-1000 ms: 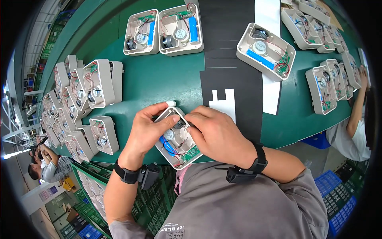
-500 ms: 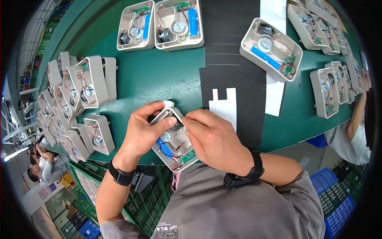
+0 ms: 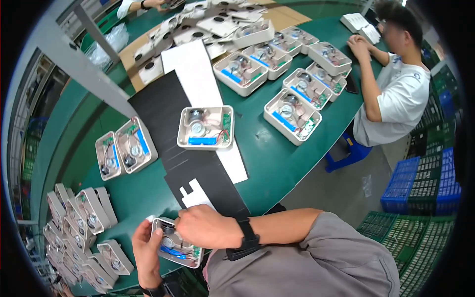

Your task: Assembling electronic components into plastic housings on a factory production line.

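Casing (image 3: 180,262) near white cutout (image 3: 199,196) and black sheet (image 3: 203,166) — left hand (image 3: 147,249) clamped on casing, right hand (image 3: 205,227) — grip unclear.

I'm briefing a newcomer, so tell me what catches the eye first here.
First, the open pale casing near the bottom, the left hand at its left side, the right hand at its upper right. Beyond, a similar casing lies alone across a black sheet and a white strip. At upper right, a white-shirted person sits beside the table.

From here, the case (image 3: 184,263) by the left hand (image 3: 145,247) looks smooth plastic; beyond the right hand (image 3: 204,227), glossy table (image 3: 264,171), matt black sheet (image 3: 198,171).
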### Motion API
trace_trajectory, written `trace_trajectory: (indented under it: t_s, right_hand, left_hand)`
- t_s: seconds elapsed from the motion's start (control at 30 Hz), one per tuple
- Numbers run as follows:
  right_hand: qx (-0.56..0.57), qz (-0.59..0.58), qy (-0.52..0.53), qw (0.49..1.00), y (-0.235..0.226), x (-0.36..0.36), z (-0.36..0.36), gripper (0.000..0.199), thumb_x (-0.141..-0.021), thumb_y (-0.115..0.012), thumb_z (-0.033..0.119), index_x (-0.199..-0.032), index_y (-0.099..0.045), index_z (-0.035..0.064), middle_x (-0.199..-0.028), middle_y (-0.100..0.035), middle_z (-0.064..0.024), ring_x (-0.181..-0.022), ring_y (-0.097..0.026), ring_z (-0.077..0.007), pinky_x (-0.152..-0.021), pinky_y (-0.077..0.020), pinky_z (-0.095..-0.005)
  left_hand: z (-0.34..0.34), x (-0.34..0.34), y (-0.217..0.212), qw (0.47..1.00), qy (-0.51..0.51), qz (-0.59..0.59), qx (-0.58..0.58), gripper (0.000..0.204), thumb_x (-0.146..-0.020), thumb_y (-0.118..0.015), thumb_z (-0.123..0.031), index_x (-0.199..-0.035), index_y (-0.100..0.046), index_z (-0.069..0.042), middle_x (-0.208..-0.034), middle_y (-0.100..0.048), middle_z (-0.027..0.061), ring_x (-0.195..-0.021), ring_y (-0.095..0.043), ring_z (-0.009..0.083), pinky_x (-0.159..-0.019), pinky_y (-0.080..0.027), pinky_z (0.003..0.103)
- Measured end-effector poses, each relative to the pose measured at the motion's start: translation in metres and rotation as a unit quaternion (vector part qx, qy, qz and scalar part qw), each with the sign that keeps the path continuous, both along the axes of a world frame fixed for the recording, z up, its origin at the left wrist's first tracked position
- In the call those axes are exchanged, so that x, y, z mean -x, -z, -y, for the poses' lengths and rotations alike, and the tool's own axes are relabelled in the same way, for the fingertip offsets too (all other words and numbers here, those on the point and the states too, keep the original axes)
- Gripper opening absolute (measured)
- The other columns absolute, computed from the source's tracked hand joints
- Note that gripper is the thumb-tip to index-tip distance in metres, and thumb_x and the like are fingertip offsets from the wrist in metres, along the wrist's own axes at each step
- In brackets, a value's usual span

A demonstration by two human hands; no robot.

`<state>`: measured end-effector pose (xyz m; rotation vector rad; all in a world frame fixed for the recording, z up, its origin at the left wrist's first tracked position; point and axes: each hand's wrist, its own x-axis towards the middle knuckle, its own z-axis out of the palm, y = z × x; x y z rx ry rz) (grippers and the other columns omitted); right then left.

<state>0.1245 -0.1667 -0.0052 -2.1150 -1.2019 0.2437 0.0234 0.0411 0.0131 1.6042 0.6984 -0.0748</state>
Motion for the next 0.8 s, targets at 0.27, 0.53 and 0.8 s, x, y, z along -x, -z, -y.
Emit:
trace_trajectory:
  t_s: [0.27,0.53,0.8]
  right_hand:
    - [0.136,0.114,0.149,0.973,-0.101,-0.143,0.172,0.017,-0.091,-0.06,0.016,-0.095,-0.069,0.0023,-0.093,-0.068,-0.0212,-0.089,-0.067,-0.0418,-0.079,-0.0549,-0.0498]
    - [0.386,0.501,0.325,0.702,-0.065,-0.284,0.364,0.014,-0.088,-0.063,0.015,-0.082,-0.072,0.0051,-0.085,-0.071,-0.0169,-0.086,-0.069,-0.0347,-0.087,-0.0535,-0.0494]
    - [0.235,0.194,0.451,0.839,0.01,-0.327,0.504,0.041,-0.102,-0.058,0.011,-0.14,-0.062,-0.0017,-0.149,-0.056,-0.0264,-0.131,-0.059,-0.0355,-0.111,-0.0452,-0.038]
  left_hand:
    - [0.053,0.002,-0.012,0.956,-0.05,0.286,0.032,0.037,-0.097,-0.067,-0.002,-0.133,-0.058,0.004,-0.117,-0.071,0.0157,-0.108,-0.069,0.026,-0.102,-0.053,0.04]
    - [0.071,0.049,0.004,0.992,-0.035,0.119,0.014,0.036,-0.09,-0.075,0.001,-0.123,-0.063,0.003,-0.116,-0.073,0.0148,-0.106,-0.071,0.024,-0.1,-0.054,0.037]
    - [0.015,0.061,-0.014,0.735,-0.127,0.092,-0.66,0.043,-0.082,-0.083,-0.007,-0.118,-0.061,0.003,-0.108,-0.067,0.0211,-0.098,-0.063,0.0419,-0.089,-0.052,0.044]
